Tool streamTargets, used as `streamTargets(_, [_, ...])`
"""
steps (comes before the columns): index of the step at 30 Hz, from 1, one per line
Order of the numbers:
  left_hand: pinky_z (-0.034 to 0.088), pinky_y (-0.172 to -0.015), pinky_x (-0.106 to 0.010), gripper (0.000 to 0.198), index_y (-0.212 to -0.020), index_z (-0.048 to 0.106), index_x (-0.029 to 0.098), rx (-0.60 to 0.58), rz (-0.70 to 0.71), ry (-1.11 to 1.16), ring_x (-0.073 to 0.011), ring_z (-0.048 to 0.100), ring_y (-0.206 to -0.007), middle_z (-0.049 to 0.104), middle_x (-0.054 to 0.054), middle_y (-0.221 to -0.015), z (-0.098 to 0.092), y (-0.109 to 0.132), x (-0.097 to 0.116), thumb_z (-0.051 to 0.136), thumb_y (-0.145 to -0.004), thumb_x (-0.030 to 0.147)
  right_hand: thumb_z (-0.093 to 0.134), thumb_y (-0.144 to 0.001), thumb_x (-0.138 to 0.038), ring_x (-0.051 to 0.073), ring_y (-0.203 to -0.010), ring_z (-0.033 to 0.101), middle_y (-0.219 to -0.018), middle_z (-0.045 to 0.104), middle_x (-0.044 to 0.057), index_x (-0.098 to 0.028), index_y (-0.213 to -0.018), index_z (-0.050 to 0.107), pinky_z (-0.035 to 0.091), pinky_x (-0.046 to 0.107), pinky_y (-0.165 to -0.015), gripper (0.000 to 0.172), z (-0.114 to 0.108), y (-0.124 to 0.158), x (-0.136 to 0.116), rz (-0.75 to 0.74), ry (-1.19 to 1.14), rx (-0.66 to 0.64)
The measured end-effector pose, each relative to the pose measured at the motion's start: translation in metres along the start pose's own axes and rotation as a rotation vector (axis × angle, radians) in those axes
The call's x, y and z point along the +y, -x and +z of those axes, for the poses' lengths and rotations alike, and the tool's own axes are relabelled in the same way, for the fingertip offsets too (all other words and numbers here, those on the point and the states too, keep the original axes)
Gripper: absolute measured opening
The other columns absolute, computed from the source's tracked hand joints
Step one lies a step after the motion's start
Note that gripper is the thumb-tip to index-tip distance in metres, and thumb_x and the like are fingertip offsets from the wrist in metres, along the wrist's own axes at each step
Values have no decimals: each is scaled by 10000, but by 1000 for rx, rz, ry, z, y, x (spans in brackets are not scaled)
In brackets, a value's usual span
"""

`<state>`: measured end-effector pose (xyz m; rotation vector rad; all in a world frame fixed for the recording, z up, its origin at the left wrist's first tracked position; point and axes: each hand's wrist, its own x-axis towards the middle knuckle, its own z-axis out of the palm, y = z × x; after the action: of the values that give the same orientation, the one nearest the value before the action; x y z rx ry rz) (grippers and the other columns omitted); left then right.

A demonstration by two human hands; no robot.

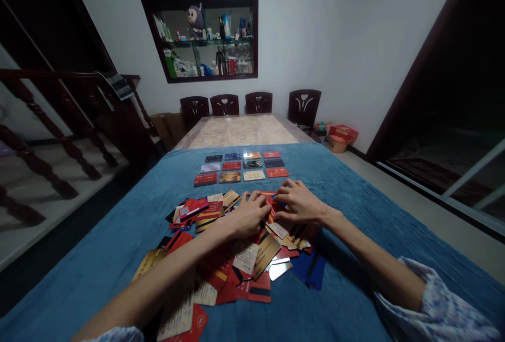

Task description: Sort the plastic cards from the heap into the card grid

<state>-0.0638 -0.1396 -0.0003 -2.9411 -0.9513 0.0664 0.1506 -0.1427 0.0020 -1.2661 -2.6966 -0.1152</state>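
A loose heap of plastic cards (221,258), mostly red, gold and white, lies on a blue cloth (355,173). Both my hands rest on the far side of the heap, close together. My left hand (248,213) is curled, its fingers pressed down on cards at the pile's top edge. My right hand (300,202) is bent too, fingertips pinching at a red card (272,201) between the two hands. Beyond them, several cards (240,167) lie in neat rows of four.
The blue cloth covers the near part of a long marble-topped table (240,130). Several dark chairs (224,104) stand at its far end. A wooden stair railing (59,121) runs along the left. A wall niche (205,31) holds bottles and a toy.
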Motion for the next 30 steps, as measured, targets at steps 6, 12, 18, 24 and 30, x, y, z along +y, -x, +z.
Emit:
streamTargets(6, [389, -966, -520, 364, -1190, 562, 158, -24, -24, 19, -321, 427, -1188, 531, -162, -1254, 1, -7, 6, 514, -829, 167, 521, -881, -662, 289, -1012, 488, -1004, 680, 128, -177, -978, 724, 326, 386, -802, 535, -6, 1, -13, 61, 62, -99])
streamTargets(12, [388, -956, -515, 339, -1133, 574, 187, -56, -37, 63, -317, 401, -1204, 519, -143, -1257, -2, -7, 2, 523, -799, 160, 488, -879, -686, 304, -1026, 488, -1052, 662, 164, -151, -1012, 715, 332, 390, -818, 596, -3, 0, -26, 133, 119, -120])
streamTargets(18, [330, -1024, -595, 548, -1238, 546, 236, 0, 5, 171, -349, 286, -1369, 475, -107, -1429, 5, -8, -16, 515, -722, 54, 550, -889, -551, 303, -1053, 483, -1093, 650, 147, -174, -1072, 703, 350, 378, -816, 446, -2, -1, -21, 142, 77, -137])
streamTargets(24, [341, -1029, -593, 405, -1198, 591, 210, -10, 5, 178, -364, 298, -1388, 516, -97, -1424, 4, -9, -23, 508, -812, 121, 607, -871, -450, 293, -1052, 477, -1123, 638, 111, -244, -1187, 680, 383, 389, -821, 384, -4, 1, -3, 80, -73, -167])
streamTargets(30, [347, -1000, -519, 283, -1111, 641, 202, 0, 35, 141, -341, 331, -1351, 564, -100, -1332, 1, -7, -24, 528, -855, 166, 685, -826, -368, 290, -1054, 476, -1109, 640, 106, -233, -1116, 709, 401, 422, -876, 321, -4, 6, 11, 21, -186, -154])
